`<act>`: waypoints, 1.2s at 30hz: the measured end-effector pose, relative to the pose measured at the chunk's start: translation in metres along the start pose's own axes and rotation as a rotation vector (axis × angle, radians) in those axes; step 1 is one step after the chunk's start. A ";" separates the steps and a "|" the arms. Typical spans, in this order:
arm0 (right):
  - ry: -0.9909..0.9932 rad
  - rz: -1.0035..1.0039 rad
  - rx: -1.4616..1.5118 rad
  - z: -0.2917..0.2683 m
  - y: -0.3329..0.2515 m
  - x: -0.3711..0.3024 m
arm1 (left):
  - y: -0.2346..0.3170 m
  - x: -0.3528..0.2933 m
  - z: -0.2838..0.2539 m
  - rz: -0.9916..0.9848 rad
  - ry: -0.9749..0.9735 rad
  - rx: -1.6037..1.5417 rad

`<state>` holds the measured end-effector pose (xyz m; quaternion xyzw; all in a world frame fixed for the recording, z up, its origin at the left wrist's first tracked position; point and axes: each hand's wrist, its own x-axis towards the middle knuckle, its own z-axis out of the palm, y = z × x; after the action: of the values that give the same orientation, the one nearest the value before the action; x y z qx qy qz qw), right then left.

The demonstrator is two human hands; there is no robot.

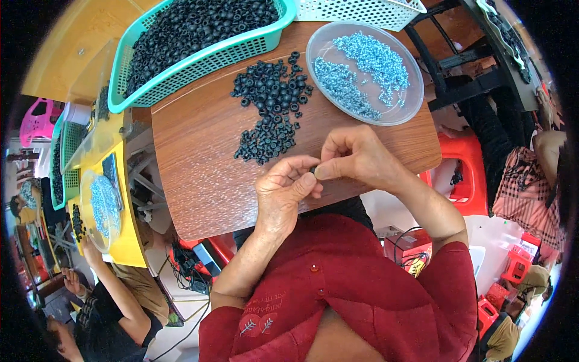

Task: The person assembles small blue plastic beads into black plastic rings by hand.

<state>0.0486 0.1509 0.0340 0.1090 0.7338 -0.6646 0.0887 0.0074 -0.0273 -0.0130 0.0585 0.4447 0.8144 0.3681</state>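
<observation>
My left hand (283,188) is closed, pinching a small round black part (312,170) between thumb and fingertips near the front of the table. My right hand (357,158) meets it there, thumb and forefinger pressed together at the part; whatever lies between those fingertips is too small to make out. Just beyond my hands, a loose pile of small black ring-like caps (271,99) spreads over the brown wooden table (199,175). At the far right of the table stands a round clear plastic dish (416,96) with small shiny blue pieces (377,63) in two heaps.
A turquoise basket (199,78) full of black caps stands at the far left, beside a white perforated basket (362,12). Red stools (461,175) are on the right. Another person's arm (117,289) reaches to a yellow table (132,223) with a dish of blue pieces (104,205).
</observation>
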 end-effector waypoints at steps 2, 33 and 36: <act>-0.013 0.038 -0.056 0.003 0.007 0.000 | 0.000 -0.007 -0.004 -0.028 -0.013 0.021; 0.498 -0.606 -1.035 0.026 0.041 0.044 | 0.015 -0.010 -0.027 -0.040 -0.036 -0.193; 0.487 -0.655 -0.910 0.025 0.035 0.028 | 0.013 -0.009 -0.026 -0.059 -0.022 -0.182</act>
<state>0.0311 0.1307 -0.0098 -0.0223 0.9388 -0.2331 -0.2526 -0.0043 -0.0550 -0.0160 0.0205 0.3661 0.8397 0.4006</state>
